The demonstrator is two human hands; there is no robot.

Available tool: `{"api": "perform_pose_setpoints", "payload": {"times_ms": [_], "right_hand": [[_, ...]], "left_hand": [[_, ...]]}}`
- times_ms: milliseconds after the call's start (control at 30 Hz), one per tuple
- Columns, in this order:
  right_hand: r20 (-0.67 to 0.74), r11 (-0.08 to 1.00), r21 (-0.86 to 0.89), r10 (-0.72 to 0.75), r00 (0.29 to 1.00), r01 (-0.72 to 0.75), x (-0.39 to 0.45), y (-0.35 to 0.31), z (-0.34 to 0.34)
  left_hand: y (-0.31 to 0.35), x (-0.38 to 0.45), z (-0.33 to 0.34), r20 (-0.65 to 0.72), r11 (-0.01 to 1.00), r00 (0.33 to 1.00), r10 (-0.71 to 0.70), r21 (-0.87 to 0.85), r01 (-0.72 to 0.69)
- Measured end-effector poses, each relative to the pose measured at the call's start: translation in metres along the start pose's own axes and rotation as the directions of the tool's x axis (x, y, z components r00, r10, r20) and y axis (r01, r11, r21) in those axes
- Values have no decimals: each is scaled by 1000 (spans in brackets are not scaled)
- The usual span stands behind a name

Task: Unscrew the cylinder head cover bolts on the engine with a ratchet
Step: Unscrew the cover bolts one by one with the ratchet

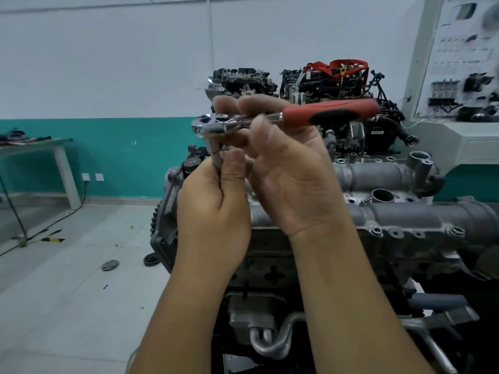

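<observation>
**No legible text in view**

Nothing here can be read. The white wall-mounted display board (459,58) at the right carries rows of dark marks that look like printing — too blurred to make out a single word or number. A small pale label on the black engine part (378,132) behind the red-handled ratchet (283,117) shows faint lines, likewise unreadable.

Auto training workshop: engines (334,79) on stands, parts display board (464,63) (wall-mounted).
</observation>
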State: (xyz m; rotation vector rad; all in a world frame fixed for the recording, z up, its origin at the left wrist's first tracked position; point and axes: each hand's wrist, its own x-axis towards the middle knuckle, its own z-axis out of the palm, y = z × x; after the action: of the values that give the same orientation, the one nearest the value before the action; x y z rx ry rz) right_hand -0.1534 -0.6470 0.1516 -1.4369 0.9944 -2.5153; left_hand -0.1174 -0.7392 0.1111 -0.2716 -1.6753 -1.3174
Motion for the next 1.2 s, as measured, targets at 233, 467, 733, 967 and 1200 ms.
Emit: {"api": "perform_pose_setpoints", "payload": {"times_ms": [233, 467, 733, 967, 1200], "right_hand": [[-186, 997, -73, -13, 982, -1, 4, -1, 5], [-208, 995, -71, 50, 977, -66, 4, -2, 11], [-36, 982, -189, -20, 999, 13, -1, -2, 10], [-146, 973, -221, 28, 989, -60, 1, 0, 12], [-107, 949, -313, -3, 994, -31, 2, 3, 12]], "left_hand": [[0, 1, -1, 10, 999, 1000, -15, 42, 14], [-1, 1, -2, 57, 997, 998, 3, 71, -8], [2, 2, -6, 56, 997, 996, -76, -19, 77], [1, -8, -1, -213, 986, 973, 85, 158, -51], [8, -1, -6, -239, 995, 966, 95, 31, -90]]}}
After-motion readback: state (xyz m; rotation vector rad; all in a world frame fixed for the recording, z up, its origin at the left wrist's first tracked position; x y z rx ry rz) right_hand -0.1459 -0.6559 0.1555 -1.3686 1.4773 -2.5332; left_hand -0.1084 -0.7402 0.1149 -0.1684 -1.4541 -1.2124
